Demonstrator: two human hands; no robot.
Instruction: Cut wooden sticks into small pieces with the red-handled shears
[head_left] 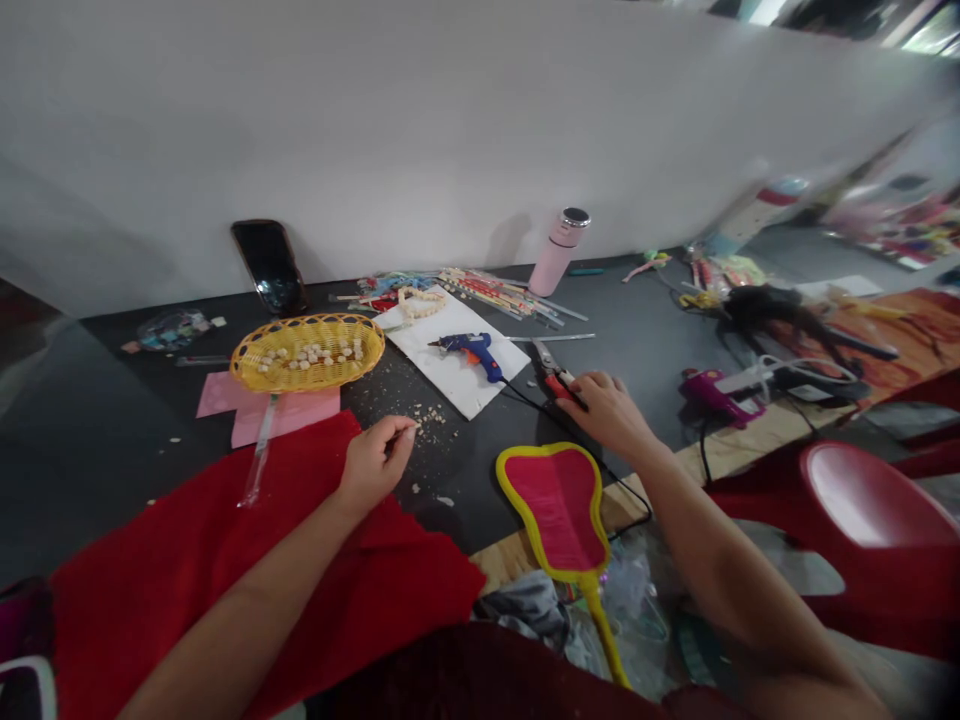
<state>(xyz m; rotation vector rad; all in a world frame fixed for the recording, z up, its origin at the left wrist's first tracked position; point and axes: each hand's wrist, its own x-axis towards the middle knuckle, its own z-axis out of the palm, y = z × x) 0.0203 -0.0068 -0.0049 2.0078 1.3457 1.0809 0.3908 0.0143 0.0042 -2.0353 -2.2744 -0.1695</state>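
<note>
My left hand (379, 458) is closed in a pinch over the dark table, just left of a scatter of pale crumbs (435, 420). A small pale bit seems to show at its fingertips, too small to name. Farther right, my right hand (604, 408) has its fingers closed round the handles of red-handled pliers (556, 384), whose metal jaws point away from me and lie low over the table. Between the hands and farther back, a blue glue gun (474, 350) lies on a white board (420, 352). A yellow wicker basket (247, 372) holds several small whitish pieces.
Red cloth (300, 560) covers the front left. A pink-and-yellow paddle-shaped item (559, 510) overhangs the table edge. Sticks (487, 288), a pink bottle (559, 252) and a leaning phone (268, 265) line the wall. A purple glue gun (724, 397) and red stool (877, 495) are right.
</note>
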